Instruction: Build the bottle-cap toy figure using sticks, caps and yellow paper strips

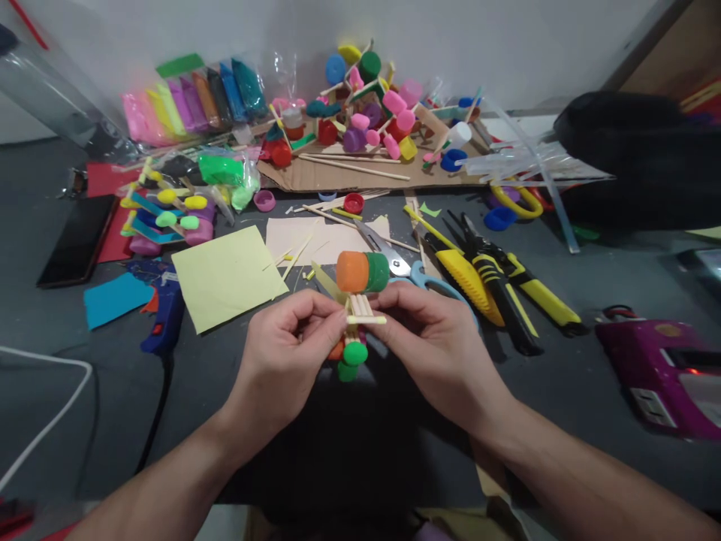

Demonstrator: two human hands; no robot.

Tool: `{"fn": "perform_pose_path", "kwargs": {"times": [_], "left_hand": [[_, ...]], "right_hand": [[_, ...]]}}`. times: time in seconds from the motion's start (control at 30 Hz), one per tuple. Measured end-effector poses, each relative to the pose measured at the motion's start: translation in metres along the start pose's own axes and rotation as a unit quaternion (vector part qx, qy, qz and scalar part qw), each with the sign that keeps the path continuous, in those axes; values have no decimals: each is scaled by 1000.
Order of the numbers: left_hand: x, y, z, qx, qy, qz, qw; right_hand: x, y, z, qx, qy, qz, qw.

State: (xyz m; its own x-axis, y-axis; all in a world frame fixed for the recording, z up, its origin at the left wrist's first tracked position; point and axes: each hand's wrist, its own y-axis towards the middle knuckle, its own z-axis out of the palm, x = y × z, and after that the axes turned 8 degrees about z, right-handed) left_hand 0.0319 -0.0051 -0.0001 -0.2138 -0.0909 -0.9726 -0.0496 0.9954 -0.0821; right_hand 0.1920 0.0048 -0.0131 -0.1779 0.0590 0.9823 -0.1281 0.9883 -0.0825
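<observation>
Between my two hands is a small craft model made of pale wooden sticks laid side by side. An orange bottle cap and a green bottle cap sit at its far end, and green clay lumps show at the near end. A short yellowish stick lies across the sticks. My left hand pinches the model's left side with thumb and fingers. From the right, my right hand pinches the other side. Fingertips cover part of the model, and its underside is hidden.
Scissors, a yellow cutter and pliers lie beyond my right hand. Left are a yellow paper sheet, a blue glue gun and a phone. Cap-and-stick models crowd the cardboard behind. A purple box stands right.
</observation>
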Motion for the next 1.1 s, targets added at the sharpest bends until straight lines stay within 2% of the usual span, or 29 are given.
{"fn": "perform_pose_path", "kwargs": {"times": [0.23,0.43,0.57,0.77,0.97,1.1], "left_hand": [[-1,-1,-4,26,49,26,998],[1,0,-5,43,63,40,996],[0,1,-6,49,44,19,998],[-1,4,-7,74,29,-27,996],[2,6,-6,94,-67,-48,992],[5,7,-3,91,-92,-58,990]], "right_hand": [[1,0,0,10,23,40,999],[-2,0,1,31,40,40,998],[-3,1,1,30,67,53,996],[-2,4,3,44,138,115,983],[-5,5,4,49,188,149,970],[-9,6,4,51,208,157,964]]}}
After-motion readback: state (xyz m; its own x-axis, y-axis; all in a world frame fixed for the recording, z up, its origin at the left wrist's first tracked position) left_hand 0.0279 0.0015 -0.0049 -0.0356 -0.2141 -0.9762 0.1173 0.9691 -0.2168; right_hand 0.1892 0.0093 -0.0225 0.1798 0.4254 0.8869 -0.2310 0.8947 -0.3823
